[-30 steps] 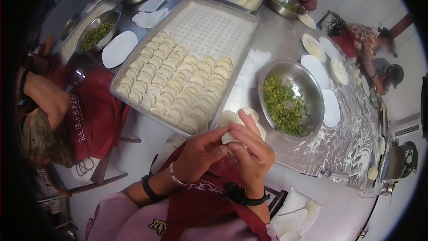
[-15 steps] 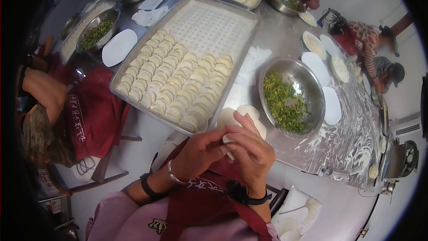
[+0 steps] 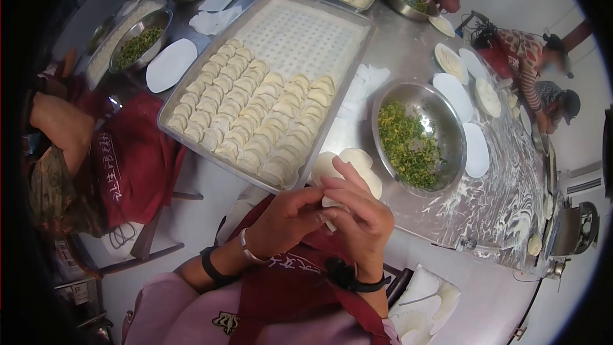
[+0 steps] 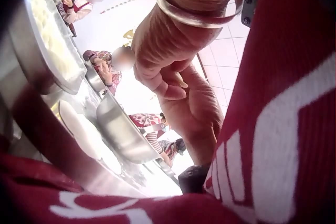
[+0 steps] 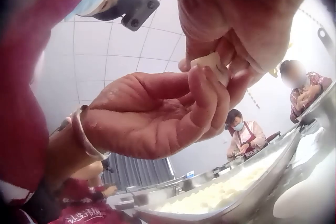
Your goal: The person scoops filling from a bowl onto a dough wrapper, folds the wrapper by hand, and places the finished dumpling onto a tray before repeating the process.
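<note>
Dough piece: held up between both hands, in front of the maroon apron; fingers cover most of it, so I cannot tell whether anything lies inside; lifting it, I judge, lets both sides be pressed at once.
Left hand: thumb and fingertips pinch the dough from its own side; in the right wrist view I make out bent fingertips against the pale edge.
Right hand: fingers bend over the dough and pinch it too; meeting tip to tip probably keeps so small a piece steady.
Dough rounds: on the table just beyond the hands, between tray and bowl; a short reach, I suppose.
Filling bowl: right of the rounds, with chopped green and yellow filling; likely set there to suit the right hand.
Tray: dumplings lean in overlapping rows in its near part; close packing presumably saves room.
</note>
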The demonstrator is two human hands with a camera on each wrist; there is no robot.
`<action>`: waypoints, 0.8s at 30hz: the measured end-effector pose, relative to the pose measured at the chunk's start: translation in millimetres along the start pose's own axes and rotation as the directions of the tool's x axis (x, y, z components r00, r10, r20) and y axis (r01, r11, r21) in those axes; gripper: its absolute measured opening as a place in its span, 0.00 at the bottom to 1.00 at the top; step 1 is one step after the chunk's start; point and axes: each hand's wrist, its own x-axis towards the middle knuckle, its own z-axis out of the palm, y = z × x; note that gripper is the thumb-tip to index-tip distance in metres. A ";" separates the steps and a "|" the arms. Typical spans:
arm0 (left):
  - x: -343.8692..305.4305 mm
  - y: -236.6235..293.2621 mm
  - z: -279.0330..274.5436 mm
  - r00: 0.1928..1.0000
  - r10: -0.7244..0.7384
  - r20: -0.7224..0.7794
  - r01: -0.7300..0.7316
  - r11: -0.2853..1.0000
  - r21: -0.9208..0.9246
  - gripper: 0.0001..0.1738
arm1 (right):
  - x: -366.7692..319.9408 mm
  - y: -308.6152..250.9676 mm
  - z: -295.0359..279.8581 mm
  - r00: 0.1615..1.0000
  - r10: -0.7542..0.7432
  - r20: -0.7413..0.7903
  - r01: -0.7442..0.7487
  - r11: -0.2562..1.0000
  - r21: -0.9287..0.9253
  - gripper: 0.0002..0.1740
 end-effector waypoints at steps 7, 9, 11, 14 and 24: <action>-0.5 -3.0 3.7 0.998 0.055 -0.029 -0.053 0.998 0.042 0.18 | 0.4 13.1 -7.2 0.985 -0.126 0.115 0.131 0.991 -0.036 0.10; 0.7 -8.9 2.6 0.992 0.120 -0.042 -0.115 0.988 0.106 0.19 | -0.3 15.4 -7.8 0.980 -0.142 0.141 0.152 0.986 -0.063 0.13; 2.3 -10.1 1.9 0.981 0.186 -0.048 -0.175 0.969 0.174 0.21 | -0.5 5.6 -1.9 0.998 -0.013 0.069 0.011 1.000 0.021 0.16; -2.1 7.6 6.5 0.991 0.008 -0.134 0.014 0.987 0.162 0.20 | -1.5 -0.4 6.4 0.996 0.088 -0.029 -0.083 0.988 0.134 0.19; -0.4 1.1 9.7 0.999 0.026 -0.031 -0.032 0.975 -0.220 0.29 | -6.1 18.9 -2.7 0.996 -0.026 0.086 0.034 0.995 -0.091 0.19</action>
